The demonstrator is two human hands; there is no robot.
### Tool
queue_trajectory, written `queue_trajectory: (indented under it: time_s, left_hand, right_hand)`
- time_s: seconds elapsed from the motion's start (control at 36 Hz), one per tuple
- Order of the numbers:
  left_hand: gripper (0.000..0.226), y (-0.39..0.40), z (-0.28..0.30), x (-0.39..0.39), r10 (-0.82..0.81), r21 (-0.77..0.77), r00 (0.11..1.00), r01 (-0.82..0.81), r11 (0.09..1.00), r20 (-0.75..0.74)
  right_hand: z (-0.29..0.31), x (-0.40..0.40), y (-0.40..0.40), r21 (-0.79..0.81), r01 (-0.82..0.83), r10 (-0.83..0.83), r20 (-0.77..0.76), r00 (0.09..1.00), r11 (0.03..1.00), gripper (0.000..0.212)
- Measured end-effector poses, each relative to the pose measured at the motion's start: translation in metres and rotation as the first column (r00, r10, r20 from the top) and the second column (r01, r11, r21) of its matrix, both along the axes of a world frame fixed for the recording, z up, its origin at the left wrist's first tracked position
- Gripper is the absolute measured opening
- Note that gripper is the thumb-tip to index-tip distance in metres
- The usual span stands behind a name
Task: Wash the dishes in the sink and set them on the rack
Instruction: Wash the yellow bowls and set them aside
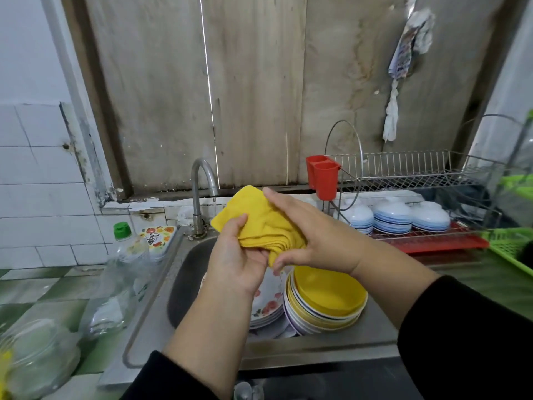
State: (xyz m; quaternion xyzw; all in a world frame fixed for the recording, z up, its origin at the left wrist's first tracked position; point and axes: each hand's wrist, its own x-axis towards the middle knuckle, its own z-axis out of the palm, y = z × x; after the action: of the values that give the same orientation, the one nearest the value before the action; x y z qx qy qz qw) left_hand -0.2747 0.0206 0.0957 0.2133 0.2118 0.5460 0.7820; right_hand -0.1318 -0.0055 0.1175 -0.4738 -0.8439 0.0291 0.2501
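A yellow cloth (261,222) is bunched between both hands above the steel sink (184,281). My left hand (238,255) grips its lower left part, thumb on top. My right hand (305,233) lies over its right side, fingers curled round the folds. Below them in the sink stands a stack of bowls with a yellow bowl (328,295) on top, beside flowered plates (268,308). The wire dish rack (409,174) stands to the right, with blue-and-white bowls (393,216) upside down on its lower shelf.
A thin stream runs from the tap (202,192) behind the cloth. A red cutlery holder (324,177) hangs on the rack's left end. A green-capped clear bottle (128,249), a flowered box (158,241) and plastic containers sit left of the sink. A green basket (513,246) is far right.
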Motion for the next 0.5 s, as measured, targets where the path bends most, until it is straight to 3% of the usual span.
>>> queue_trajectory:
  time_s: [0.08, 0.19, 0.31, 0.5]
  left_hand:
    - [0.026, 0.002, -0.002, 0.003, 0.062, -0.033, 0.998, -0.062, 0.998, 0.017]
    - [0.026, 0.002, -0.011, 0.011, 0.046, -0.036, 0.998, -0.045, 0.998, 0.037]
    - [0.026, -0.006, -0.014, 0.029, 0.000, -0.054, 0.999, 0.002, 0.999, 0.036]
    - [0.036, -0.012, -0.018, 0.072, -0.208, -0.027, 0.976, 0.210, 0.977, 0.057]
  right_hand:
    - [0.004, 0.010, -0.011, -0.102, 0.101, -0.101, 0.005, 0.995, 0.990, 0.122]
    - [-0.001, 0.029, -0.018, -0.115, 0.195, -0.182, 0.114, 0.977, 0.974, 0.122]
    - [-0.006, 0.050, -0.025, -0.140, 0.242, -0.232, 0.081, 0.969, 0.960, 0.120]
    - [-0.009, 0.096, -0.047, -0.046, 0.324, -0.322, 0.052, 0.945, 0.945, 0.098]
